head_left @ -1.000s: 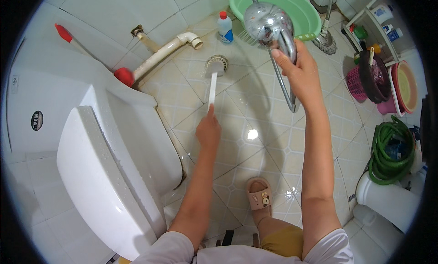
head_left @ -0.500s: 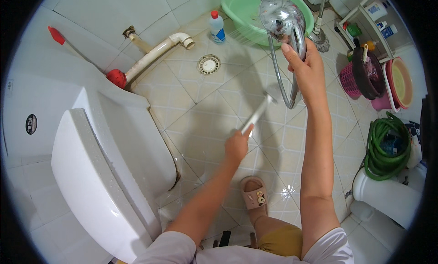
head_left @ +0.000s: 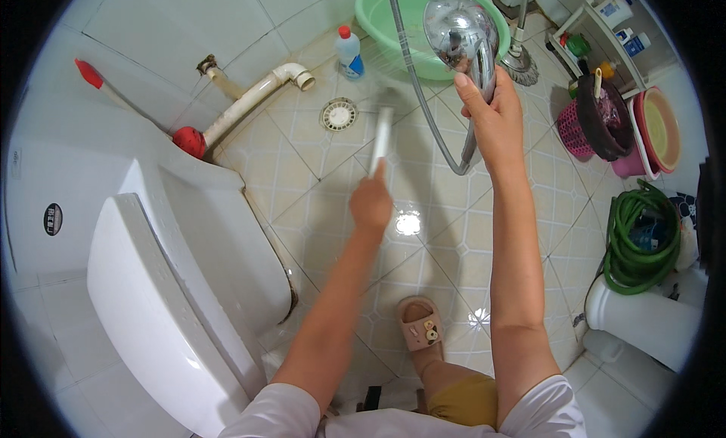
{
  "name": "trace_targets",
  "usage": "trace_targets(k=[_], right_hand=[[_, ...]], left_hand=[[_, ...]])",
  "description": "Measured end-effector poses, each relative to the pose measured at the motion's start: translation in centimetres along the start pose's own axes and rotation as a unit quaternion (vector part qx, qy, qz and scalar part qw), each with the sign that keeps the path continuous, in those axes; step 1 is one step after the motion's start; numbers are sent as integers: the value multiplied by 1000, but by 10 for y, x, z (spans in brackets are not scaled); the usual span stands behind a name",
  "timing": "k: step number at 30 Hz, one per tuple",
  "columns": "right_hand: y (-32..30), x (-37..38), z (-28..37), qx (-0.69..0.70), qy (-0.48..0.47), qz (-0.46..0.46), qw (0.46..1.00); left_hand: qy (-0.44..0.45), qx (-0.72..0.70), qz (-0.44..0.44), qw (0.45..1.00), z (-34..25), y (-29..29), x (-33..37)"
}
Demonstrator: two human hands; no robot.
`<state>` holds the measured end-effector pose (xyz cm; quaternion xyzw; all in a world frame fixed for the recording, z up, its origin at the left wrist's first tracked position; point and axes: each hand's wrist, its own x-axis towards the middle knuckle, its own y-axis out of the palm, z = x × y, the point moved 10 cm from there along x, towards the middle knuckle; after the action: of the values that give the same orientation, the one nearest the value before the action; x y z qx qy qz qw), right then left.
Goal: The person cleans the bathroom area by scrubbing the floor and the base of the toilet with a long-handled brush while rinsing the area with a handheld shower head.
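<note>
My left hand [head_left: 372,205] is closed around the white handle of a brush [head_left: 382,139], which reaches away from me over the tiles. Its far end is blurred by motion, just right of the round floor drain [head_left: 338,115]. Higher up, my right hand [head_left: 495,120] grips a chrome shower head [head_left: 461,33], thumb along its neck. Fine streams of water spray leftward from it, and its grey hose [head_left: 427,109] loops below. A white bottle with a red cap [head_left: 349,54] stands on the floor beyond the drain. The wet beige floor [head_left: 333,219] shines under the light.
A green basin [head_left: 368,18] sits behind the shower head, with a mop [head_left: 522,63] beside it. On the left are a white toilet [head_left: 204,234] and a drain pipe [head_left: 249,101]. Rightward stand a shelf rack [head_left: 631,60], a pink basket [head_left: 575,128] and a coiled green hose [head_left: 624,241].
My left hand has swung the brush leftward and away from me, toward the drain. My right hand and the shower head have shifted slightly left; the water still sprays.
</note>
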<state>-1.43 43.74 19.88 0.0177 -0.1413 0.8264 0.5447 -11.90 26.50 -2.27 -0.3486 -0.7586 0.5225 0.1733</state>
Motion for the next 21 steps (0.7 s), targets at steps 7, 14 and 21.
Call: trace_targets(k=[7, 14, 21], right_hand=[[13, -3, -2, 28, -17, 48, 998], [16, -6, -11, -11, -2, 58, 998], [30, -11, -10, -32, -1, 89, 996]], left_hand=[[108, 19, 69, 992, -46, 39, -14], [-90, 65, 22, 994, 77, 10, -16], [-143, -32, -102, 984, 115, -8, -126]])
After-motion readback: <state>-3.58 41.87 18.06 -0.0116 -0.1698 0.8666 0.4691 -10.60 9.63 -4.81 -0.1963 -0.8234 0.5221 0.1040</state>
